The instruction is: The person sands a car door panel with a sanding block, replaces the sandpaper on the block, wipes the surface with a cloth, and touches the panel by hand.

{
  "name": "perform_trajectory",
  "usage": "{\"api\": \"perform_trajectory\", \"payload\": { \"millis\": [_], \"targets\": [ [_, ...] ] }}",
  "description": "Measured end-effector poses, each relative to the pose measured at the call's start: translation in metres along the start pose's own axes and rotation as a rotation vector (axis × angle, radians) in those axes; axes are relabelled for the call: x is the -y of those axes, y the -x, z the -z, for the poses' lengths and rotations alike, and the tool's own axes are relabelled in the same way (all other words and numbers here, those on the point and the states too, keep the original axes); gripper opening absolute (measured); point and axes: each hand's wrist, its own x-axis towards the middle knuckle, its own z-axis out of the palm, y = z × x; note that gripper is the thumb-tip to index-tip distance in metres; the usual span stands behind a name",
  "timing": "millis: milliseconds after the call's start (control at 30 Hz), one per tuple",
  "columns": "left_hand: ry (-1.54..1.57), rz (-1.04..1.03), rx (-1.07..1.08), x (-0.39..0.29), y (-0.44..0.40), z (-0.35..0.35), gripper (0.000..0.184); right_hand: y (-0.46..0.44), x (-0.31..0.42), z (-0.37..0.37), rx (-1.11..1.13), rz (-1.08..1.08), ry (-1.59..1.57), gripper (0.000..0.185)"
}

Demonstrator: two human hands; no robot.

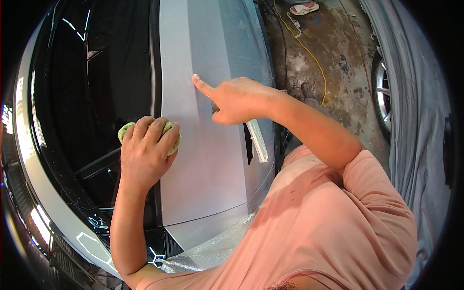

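Observation:
My left hand point(147, 152) is closed around a green cloth point(126, 131), crumpled and partly hidden under the fingers. It rests on the car's dark window glass point(106, 63), beside the trim at the panel's edge. My right hand point(237, 100) is over the matt grey car body panel point(203, 169), its index finger stretched out with the tip on or just above the surface. The other fingers are curled in. A small dark patch shows between thumb and fingers; I cannot make out what it is.
A pale strip point(257, 140) hangs by a dark slot in the panel. Clear plastic sheeting point(212, 246) lies at the panel's lower end. A yellow cable point(316, 60) crosses the stained floor. A grey cover point(411, 96) drapes beside a wheel point(382, 94). Another person's sandalled foot point(304, 8) shows at the top.

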Motion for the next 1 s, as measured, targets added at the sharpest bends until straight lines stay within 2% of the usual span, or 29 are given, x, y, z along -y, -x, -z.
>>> {"api": "perform_trajectory", "payload": {
  "millis": [400,600,767,1000],
  "targets": [
    [0.028,-0.007,-0.028,0.001,-0.001,0.0,0.046,0.02,0.009,-0.008,0.073,0.048,0.015,0.097],
    [0.051,-0.014,-0.035,0.003,0.001,-0.001,0.052,-0.009,-0.005,0.013,-0.179,0.015,0.234,0.095],
    [0.029,-0.018,-0.068,0.004,0.004,-0.005,0.057,-0.024,-0.006,0.032,-0.149,-0.003,0.318,0.096],
    [0.019,0.003,-0.04,0.004,0.004,-0.005,0.054,-0.016,-0.003,0.015,-0.121,0.035,0.328,0.097]
  ]
}}
